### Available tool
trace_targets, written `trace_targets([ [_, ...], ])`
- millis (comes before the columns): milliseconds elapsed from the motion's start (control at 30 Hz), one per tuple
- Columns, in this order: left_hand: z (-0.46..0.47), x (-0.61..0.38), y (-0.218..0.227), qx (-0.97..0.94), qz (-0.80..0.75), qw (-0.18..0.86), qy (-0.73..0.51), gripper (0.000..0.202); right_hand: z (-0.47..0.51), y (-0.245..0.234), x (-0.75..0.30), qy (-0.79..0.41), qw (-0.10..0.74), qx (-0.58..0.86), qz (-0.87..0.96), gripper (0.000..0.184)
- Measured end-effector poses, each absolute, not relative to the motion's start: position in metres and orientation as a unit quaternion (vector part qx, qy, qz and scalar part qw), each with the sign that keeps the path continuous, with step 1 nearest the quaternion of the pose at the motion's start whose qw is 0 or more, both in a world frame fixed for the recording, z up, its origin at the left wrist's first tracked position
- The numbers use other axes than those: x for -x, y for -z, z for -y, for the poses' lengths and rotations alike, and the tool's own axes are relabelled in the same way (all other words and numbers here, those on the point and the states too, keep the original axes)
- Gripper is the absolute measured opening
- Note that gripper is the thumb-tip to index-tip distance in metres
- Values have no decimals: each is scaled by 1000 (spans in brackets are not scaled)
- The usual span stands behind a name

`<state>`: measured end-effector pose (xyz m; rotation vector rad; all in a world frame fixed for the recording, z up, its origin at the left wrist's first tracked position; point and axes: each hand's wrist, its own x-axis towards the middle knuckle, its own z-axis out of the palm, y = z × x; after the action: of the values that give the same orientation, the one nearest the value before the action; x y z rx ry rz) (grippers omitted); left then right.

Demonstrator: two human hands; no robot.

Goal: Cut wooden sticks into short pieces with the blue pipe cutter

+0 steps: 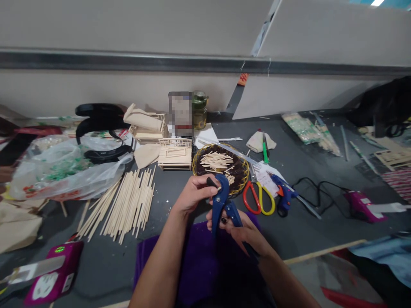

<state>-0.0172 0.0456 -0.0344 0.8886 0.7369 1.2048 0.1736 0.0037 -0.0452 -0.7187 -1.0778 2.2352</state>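
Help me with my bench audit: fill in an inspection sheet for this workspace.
Surface: dark grey table, with small pale flecks.
Job's things: blue cutter in hand; short sticks in a dark basket with a yellow rim; long sticks and a stick-built model nearby.
Clutter: scissors with red and yellow handles, blue glue gun, plastic bag.
Hands: left hand pinches a dark piece at the cutter's head; right hand holds its handles.
Cables: black cable lies loosely between glue gun and magenta box.
Surroundings: pale wall with metal rail behind the table.
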Motion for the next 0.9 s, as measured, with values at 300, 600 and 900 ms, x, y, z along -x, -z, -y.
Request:
trace_targets([
  [300, -44, 18, 31, -436, -310, 658, -531, 31, -7, 36, -174, -738, 288, 271, 547, 47],
  [600, -45, 18, 41, -490, -243, 629, -553, 28, -2, 39, -168, -628, 330, 312, 632, 40],
  [900, -46, 17, 45, -514, -148, 652, -537, 34, -1, 45, -163, -437, 394, 292, 754, 50],
])
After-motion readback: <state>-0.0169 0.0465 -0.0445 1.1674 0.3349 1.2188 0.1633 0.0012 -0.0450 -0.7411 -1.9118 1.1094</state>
